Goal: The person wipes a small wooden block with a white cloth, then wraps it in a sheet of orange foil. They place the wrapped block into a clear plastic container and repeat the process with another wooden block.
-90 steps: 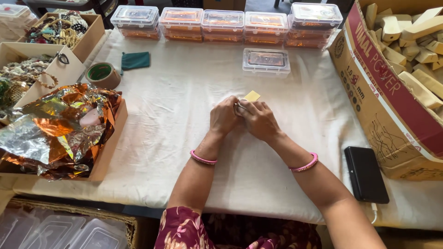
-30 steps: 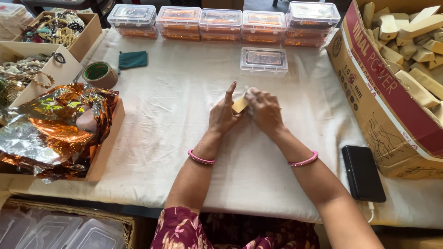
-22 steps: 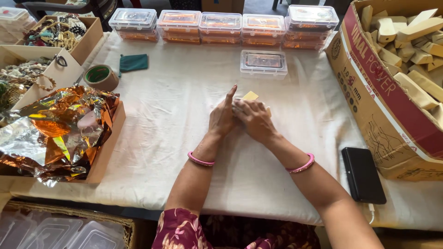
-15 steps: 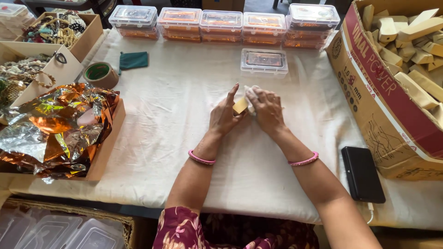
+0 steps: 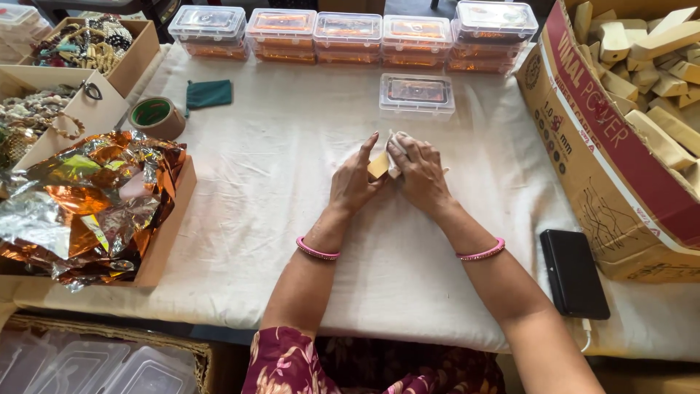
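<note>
over the middle of the white-clothed table [image 5: 277, 219], seen from the head camera, the left hand [image 5: 355, 182] and right hand [image 5: 419, 171] met around a small tan block [image 5: 378, 165] pinched between them, left forefinger raised straight and the rest curled, right fingers [image 5: 401, 148] pressed together on a scrap of pale wrapping against the block's far side. the block lay between the two palms, equally near both, its long axis tilted up and away toward the single clear lidded box [image 5: 417, 93]; its lower part and the thumbs were hidden, so the exact grip could not be told.
</note>
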